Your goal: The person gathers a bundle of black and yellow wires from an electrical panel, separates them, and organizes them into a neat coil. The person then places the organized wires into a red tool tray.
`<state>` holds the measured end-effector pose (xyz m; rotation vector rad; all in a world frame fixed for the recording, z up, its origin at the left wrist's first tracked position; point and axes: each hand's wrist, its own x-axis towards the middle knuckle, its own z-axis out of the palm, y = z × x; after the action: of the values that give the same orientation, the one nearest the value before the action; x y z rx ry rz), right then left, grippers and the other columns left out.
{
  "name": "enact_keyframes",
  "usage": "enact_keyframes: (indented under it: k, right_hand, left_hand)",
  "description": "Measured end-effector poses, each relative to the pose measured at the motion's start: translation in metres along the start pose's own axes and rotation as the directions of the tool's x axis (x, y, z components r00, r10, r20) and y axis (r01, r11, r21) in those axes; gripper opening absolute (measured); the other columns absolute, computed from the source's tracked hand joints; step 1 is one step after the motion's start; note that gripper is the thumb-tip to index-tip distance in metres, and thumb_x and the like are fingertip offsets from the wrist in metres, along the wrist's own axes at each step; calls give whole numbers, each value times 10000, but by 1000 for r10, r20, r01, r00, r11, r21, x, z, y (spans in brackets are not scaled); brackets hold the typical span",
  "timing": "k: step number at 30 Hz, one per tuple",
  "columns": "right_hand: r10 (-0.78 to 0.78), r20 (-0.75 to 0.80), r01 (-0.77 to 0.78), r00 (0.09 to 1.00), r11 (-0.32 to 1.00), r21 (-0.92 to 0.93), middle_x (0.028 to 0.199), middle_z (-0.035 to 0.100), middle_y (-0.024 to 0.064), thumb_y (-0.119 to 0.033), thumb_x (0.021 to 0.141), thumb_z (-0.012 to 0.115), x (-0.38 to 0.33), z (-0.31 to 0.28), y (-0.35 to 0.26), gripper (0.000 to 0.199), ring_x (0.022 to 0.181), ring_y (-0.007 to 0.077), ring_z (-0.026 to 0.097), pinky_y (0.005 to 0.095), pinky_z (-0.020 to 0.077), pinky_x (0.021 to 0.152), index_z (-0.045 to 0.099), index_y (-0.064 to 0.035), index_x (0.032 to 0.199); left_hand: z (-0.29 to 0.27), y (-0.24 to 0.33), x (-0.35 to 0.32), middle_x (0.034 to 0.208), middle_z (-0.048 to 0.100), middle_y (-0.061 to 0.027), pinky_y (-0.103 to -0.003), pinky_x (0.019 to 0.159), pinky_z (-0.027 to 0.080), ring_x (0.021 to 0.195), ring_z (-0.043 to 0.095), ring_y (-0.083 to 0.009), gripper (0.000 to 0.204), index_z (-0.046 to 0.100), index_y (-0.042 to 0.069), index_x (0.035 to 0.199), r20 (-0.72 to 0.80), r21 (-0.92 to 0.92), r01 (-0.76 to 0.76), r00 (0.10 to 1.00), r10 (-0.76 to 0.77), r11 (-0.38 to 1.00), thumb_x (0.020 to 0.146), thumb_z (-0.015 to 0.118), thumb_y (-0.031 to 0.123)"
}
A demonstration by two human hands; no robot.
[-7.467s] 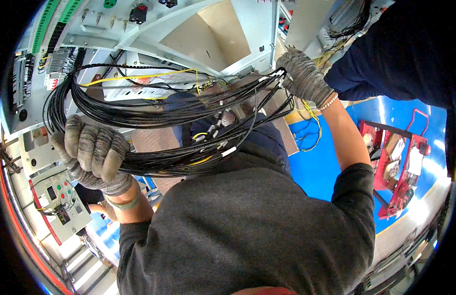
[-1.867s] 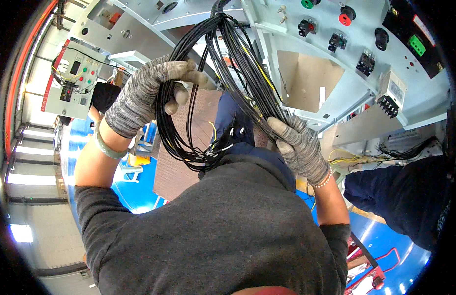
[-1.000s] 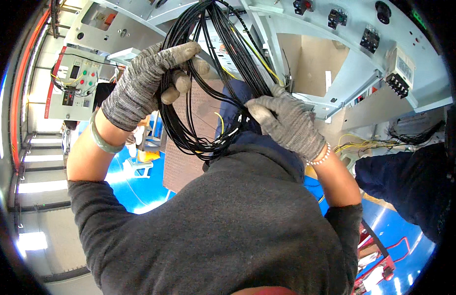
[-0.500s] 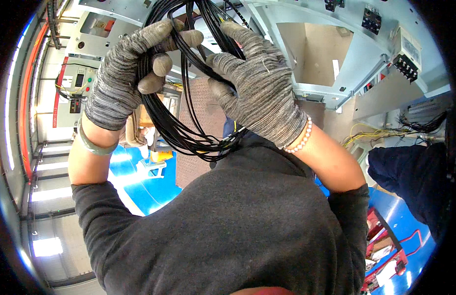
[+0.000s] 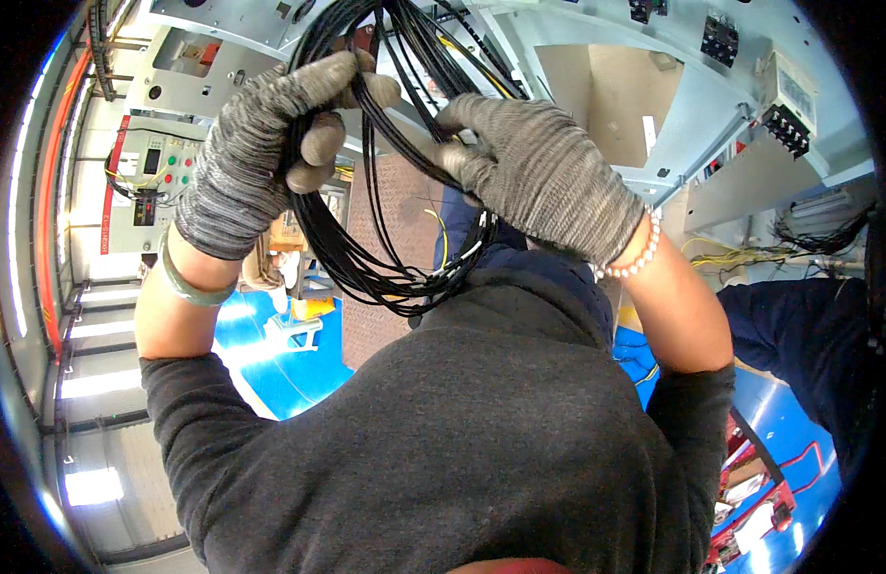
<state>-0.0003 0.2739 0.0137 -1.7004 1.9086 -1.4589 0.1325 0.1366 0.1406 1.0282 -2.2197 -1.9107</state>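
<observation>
Left hand: grey knit glove, and from my end of the feed it's wrapped pretty snugly round the thick left side of the loop, thumb and fingers curled in with the tips poking out on the near side.
Right hand: same sort of glove, half-curled, thumb and fingertips up against the strands on the loop's right side; the palm faces away from me, so I can't tell if it's closed on them.
Black cable coil: up between the two hands, top running out at the upper edge of my view, lower bend hanging just past the front of the dark grey shirt. A few white bits show low on its right side.
Wrists: pale green bangle on the left, pale bead bracelet on the right.
Below: brown textured plate, seen through and under the loop, blue floor beside it.
Left side: box with coloured buttons.
Right side: grey cabinet with a square cutout, someone else's dark trouser leg, red trolley lower down.
</observation>
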Motion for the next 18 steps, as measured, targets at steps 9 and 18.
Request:
enact_keyframes:
  k: [9,18]
  right_hand:
    - [-84,332,131,940,984,-122,772,636,177,-405,842,520,23,-6,11,394,764,342,629,423,489,746,663,-38,840]
    - [-212,-122,217,969,976,25,714,598,173,-354,854,572,27,-12,0,332,689,335,599,407,470,628,619,-30,914]
  left_hand:
    - [2,-7,-1,476,446,23,-192,341,268,354,383,-57,353,651,8,916,-13,107,-18,1000,19,994,895,543,344]
    - [-6,-16,2,608,573,-37,-197,331,300,372,420,-73,340,594,17,1071,-54,-13,-20,998,19,1000,884,569,300]
